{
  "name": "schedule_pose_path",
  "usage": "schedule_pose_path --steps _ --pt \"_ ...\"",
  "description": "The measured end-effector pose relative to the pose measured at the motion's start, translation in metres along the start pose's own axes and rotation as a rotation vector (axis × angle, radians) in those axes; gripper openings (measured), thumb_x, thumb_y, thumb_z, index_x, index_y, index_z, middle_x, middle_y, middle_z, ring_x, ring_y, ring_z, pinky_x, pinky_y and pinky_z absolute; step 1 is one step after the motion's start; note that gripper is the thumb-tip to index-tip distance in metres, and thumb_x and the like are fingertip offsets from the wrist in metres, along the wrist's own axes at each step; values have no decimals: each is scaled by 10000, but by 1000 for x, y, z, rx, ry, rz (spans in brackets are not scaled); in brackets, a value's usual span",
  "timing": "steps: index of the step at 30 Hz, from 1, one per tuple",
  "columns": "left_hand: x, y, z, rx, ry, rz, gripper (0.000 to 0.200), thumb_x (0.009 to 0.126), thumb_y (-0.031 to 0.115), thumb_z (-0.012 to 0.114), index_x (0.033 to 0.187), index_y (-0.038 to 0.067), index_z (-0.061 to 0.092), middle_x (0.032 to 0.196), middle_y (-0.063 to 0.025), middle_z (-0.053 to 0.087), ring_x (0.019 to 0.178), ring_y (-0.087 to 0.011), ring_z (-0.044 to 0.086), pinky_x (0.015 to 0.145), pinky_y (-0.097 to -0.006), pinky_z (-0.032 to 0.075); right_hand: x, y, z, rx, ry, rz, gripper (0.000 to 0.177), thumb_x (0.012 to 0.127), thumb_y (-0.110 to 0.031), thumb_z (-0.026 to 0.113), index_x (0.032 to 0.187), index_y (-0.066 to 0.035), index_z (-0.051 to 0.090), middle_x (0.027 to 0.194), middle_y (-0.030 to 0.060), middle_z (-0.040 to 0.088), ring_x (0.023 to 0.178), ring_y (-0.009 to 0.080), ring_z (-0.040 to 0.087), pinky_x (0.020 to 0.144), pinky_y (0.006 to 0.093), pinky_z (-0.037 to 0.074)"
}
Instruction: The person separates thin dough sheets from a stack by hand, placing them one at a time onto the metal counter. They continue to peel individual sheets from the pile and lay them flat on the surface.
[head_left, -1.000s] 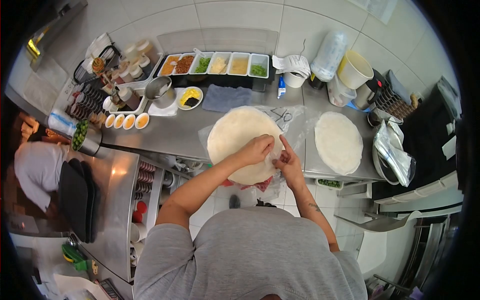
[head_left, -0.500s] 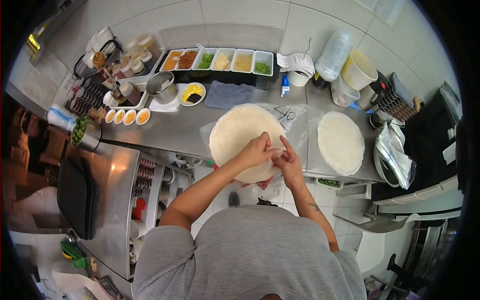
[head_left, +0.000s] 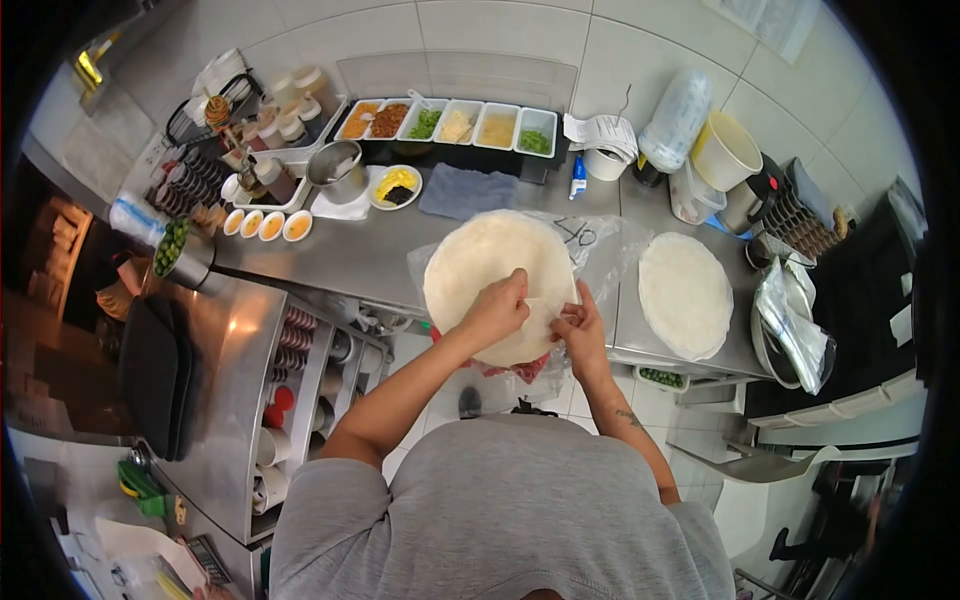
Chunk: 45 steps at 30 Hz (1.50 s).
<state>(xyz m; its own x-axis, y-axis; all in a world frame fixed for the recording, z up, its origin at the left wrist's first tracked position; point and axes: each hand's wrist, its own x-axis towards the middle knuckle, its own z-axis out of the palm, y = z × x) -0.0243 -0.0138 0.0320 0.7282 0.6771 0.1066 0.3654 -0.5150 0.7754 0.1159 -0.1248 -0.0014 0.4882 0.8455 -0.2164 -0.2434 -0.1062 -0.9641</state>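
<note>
A round, pale sheet of dough (head_left: 480, 255) lies on clear plastic at the counter's front edge. My left hand (head_left: 497, 308) is over its lower right part, fingers closed in a pinch on a thin, pale flap that looks like the edge of a sheet. My right hand (head_left: 582, 332) is at the dough's right edge, index finger stretched out and the other fingers curled near the same flap; whether it grips anything is unclear. A second round sheet (head_left: 686, 297) lies flat on the counter to the right.
Topping trays (head_left: 457, 125), a metal pot (head_left: 338, 172), a plate of yellow and black food (head_left: 396, 187) and a blue-grey cloth (head_left: 468, 190) stand behind. Small orange cups are at left. A plastic-covered bowl (head_left: 790, 330) sits at right. Another person's arm shows far left.
My hands have moved slightly apart, and the thin flap between them is more spread out. The whole view has shifted a little. Another person's arm has come into view at far left.
</note>
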Motion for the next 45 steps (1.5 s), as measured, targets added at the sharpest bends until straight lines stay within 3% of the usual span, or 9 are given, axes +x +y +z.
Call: schedule_pose_path --steps 2,5,14,17,20,29,35,40,45 --pt "-4 12 -1 -122 -30 -4 172 732 26 542 897 15 492 793 -201 607 728 -362 604 640 -425 462 2 5 -4 -2 -53 23 700 733 88 518 1400 -4 324 1015 102 575 723 102 548 641 230 470" --pt "0 -5 17 -75 36 125 139 755 20 529 892 13 551 664 -137 568 617 -231 576 591 -347 449 2 3 -12 -24 -162 -22 696 729 87 497 1398 -23 339 1066 101 559 729 90 533 637 212 449" --pt "5 16 38 14 203 163 155 741 -43 520 882 22 522 899 -124 491 803 -296 559 663 -399 448 -1 -25 -19 32 -70 -127 708 725 87 469 1404 -88 373 1109 88 508 690 71 463 622 202 417" --pt "9 24 36 77 71 202 202 739 -62 496 915 35 518 948 -116 481 846 -328 546 689 -419 451 3 -33 -25 3 -106 -108 697 731 79 476 1403 -67 362 1063 78 541 725 76 491 630 206 425" --pt "14 25 41 136 132 233 168 748 -43 528 897 35 524 921 -116 485 851 -321 544 707 -410 454 9 -32 -31 21 -113 -63 682 736 75 483 1397 -42 358 1010 65 576 754 87 520 622 212 435" --pt "40 20 38 232 -8 612 102 770 36 614 843 29 542 890 -112 510 863 -295 545 728 -391 456 5 -36 -35 78 -113 -20 704 718 91 488 1397 -35 353 918 35 588 725 82 518 599 208 429" --pt "63 8 30 134 -208 704 62 805 56 587 839 25 547 844 -115 509 838 -301 551 715 -398 454 4 -34 -29 19 -37 -30 757 697 110 477 1418 -72 339 860 -1 564 674 59 472 593 185 387" --pt "78 -1 24 -56 -362 599 54 823 52 576 842 20 538 841 -127 499 829 -315 543 708 -400 442 0 -27 -22 87 -22 -49 760 701 110 498 1422 -55 322 835 -14 545 679 56 474 603 180 383" --pt "82 -5 34 8 -368 723 95 804 27 572 859 6 497 870 -137 495 852 -328 531 720 -405 441 -1 -15 -1 25 233 -141 666 740 69 553 1372 17 347 819 -6 555 684 62 494 599 197 395"
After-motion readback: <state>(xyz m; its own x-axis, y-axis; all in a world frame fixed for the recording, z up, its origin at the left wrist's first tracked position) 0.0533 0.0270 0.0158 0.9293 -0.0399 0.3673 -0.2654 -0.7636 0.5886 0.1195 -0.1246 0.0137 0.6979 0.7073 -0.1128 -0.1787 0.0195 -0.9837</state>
